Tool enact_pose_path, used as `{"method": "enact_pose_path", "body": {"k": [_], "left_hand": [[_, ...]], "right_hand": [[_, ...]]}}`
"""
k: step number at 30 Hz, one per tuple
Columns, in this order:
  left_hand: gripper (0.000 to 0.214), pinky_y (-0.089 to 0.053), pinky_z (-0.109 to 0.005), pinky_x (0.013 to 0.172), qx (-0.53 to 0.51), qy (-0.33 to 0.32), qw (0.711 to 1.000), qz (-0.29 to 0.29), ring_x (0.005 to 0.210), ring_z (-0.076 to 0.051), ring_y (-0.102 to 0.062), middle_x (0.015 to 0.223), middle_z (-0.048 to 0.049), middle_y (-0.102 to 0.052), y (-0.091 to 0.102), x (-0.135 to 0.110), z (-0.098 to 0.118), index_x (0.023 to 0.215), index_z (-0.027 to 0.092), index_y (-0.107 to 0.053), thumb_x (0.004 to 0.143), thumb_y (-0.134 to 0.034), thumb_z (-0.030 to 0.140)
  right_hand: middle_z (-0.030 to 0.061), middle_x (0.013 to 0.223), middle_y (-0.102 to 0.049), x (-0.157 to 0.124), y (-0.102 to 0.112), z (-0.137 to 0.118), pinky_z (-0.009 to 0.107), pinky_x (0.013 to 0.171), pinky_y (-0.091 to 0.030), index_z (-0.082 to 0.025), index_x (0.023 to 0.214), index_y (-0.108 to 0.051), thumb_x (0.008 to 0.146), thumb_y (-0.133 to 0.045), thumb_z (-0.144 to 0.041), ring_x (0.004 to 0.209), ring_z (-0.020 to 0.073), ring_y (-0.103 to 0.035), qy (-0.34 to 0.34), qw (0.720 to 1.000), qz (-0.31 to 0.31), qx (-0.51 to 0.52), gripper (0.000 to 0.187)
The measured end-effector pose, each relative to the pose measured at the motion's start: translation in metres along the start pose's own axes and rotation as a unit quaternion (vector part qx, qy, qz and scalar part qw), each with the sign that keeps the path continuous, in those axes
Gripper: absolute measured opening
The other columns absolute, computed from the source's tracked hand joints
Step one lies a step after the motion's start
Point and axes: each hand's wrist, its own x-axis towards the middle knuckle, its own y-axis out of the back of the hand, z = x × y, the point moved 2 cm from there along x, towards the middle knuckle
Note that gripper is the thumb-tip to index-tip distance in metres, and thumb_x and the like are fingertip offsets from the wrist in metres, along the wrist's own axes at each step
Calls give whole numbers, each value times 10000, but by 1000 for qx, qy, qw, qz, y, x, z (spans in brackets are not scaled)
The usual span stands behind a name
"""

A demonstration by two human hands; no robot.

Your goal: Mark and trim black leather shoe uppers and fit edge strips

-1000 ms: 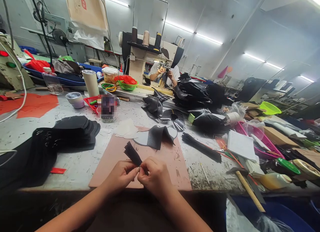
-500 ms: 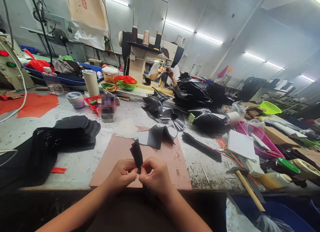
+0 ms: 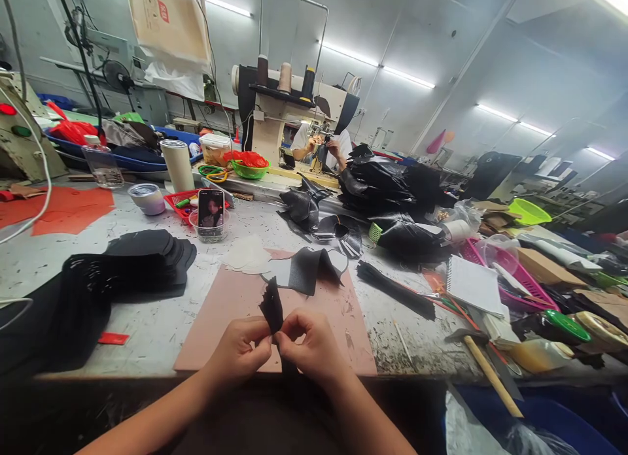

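Both hands meet over the near part of a pink board [image 3: 216, 337], pinching one narrow black strip [image 3: 273, 304] between thumbs and fingers. Its uneven upper end stands above the fingers; the lower part hangs down between the hands and is lost against the dark below the table edge. My left hand [image 3: 245, 347] is closed on it from the left, my right hand [image 3: 309, 344] from the right, fingertips almost touching. Just beyond, a black-and-white cut piece [image 3: 304, 270] lies across the board's far edge.
Stacked black pieces [image 3: 147, 262] lie left, a bundle of black strips [image 3: 395, 288] right. A hammer [image 3: 493, 376] overhangs the front edge. A phone [image 3: 210, 206] leans in a clear tub. Behind a sewing machine [image 3: 294, 115], another person's hands [image 3: 324, 143] work near black leather piles [image 3: 383, 180].
The black strip's upper end has turned slightly and sits a little lower and further right. Both hands keep their pinch, shifted only slightly.
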Motion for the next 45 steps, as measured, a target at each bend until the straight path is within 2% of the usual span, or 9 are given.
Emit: {"method": "enact_pose_path", "body": {"k": [4,7,13,19,24,29,38,42,45], "left_hand": [[224,-280,-208,442,20,19,998,64,451,-90,-337,456,46,-326,0,-2,-4,447,187,-348,665,-371,235],[251,-305,-210,449,29,29,995,88,453,-97,-367,451,42,-364,4,-1,-5,456,183,-400,697,-383,251],[283,-364,-221,480,22,27,999,38,493,-120,-451,497,23,-473,3,2,-10,522,180,-477,742,-427,352],[258,-394,-243,561,146,94,985,4,613,-164,-571,626,-15,-626,8,5,-17,610,190,-580,770,-414,306],[263,-390,-255,593,279,104,954,-39,678,-186,-597,690,-30,-651,15,7,-14,648,199,-601,788,-397,288],[271,-398,-241,612,256,74,961,-69,703,-170,-596,734,-23,-651,18,7,-15,694,206,-598,800,-354,261],[261,-323,-227,491,212,51,976,-23,495,-128,-459,502,10,-488,9,2,-9,486,196,-414,734,-344,241],[268,-313,-231,492,193,59,979,-14,499,-126,-445,498,10,-471,7,2,-9,484,196,-368,743,-340,257],[296,-306,-229,481,188,63,980,-1,484,-119,-427,479,18,-448,7,1,-7,476,196,-353,758,-334,283]], "right_hand": [[-32,492,-495,-1,-3,1,195,456,-381,-181,517,-463,616,-490,-133,458,87,-467,89,986,120,-72,113],[-35,487,-483,0,2,2,200,465,-400,-187,527,-452,633,-467,-118,458,90,-472,95,972,179,-116,128],[-16,589,-580,-1,-1,8,187,460,-460,-185,711,-488,715,-484,-151,479,97,-560,71,990,112,-41,34],[41,664,-624,-5,-9,5,228,553,-490,-177,770,-561,778,-357,-59,607,133,-592,204,969,59,-123,237],[62,710,-634,-8,-13,6,241,562,-497,-163,795,-589,758,-333,-8,637,142,-590,247,952,76,-163,302],[59,715,-622,-10,-13,5,236,557,-493,-171,816,-605,767,-336,-14,638,139,-577,254,945,89,-187,315],[88,803,-614,-14,-8,-4,307,650,-495,-136,913,-568,701,-429,-119,738,189,-565,215,961,32,-170,254],[56,715,-583,-13,-10,2,261,586,-464,-161,821,-520,747,-424,-88,668,160,-541,226,954,76,-182,141],[28,657,-540,-12,-12,8,232,536,-427,-185,737,-457,748,-383,-38,604,137,-507,238,944,107,-202,165]]}}
